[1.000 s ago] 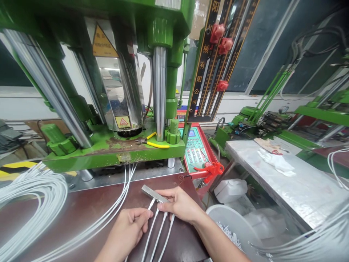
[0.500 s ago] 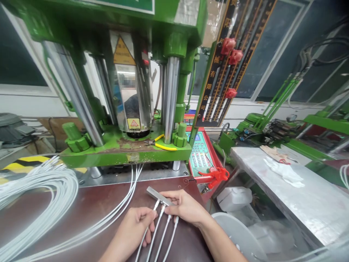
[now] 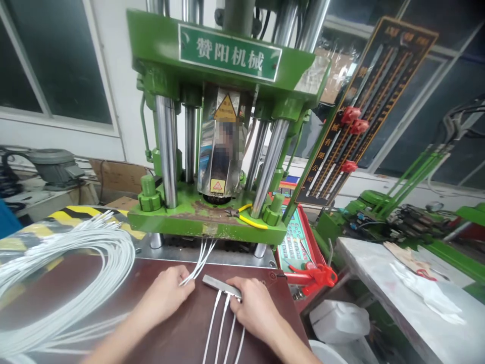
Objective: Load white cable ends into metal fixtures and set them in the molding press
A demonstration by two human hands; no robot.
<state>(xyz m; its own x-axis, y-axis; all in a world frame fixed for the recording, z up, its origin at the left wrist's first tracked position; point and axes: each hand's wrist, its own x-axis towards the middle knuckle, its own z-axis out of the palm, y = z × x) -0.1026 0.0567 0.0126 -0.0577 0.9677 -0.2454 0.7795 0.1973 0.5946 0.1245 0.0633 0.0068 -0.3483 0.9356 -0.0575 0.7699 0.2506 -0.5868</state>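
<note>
My right hand [image 3: 253,304] rests on the brown worktable [image 3: 182,328], fingers closed on the right end of a small grey metal bar [image 3: 220,286]. Several white cables [image 3: 222,326] run from that bar back toward me. My left hand [image 3: 165,296] lies to the left of the bar, fingers curled around a bunch of white cables [image 3: 200,259] that lead under the green press [image 3: 212,151].
A big coil of white cables [image 3: 71,273] covers the table's left side. Yellow-handled pliers [image 3: 248,217] lie on the press base. A red control panel [image 3: 297,245] and red clamp [image 3: 316,275] stand to the right, then a white bench [image 3: 409,303] with gloves.
The view has tilted up and shifted. My left hand let go of the cable by the bar and moved up-left to grasp the cables running under the press. The right hand stayed on the bar.
</note>
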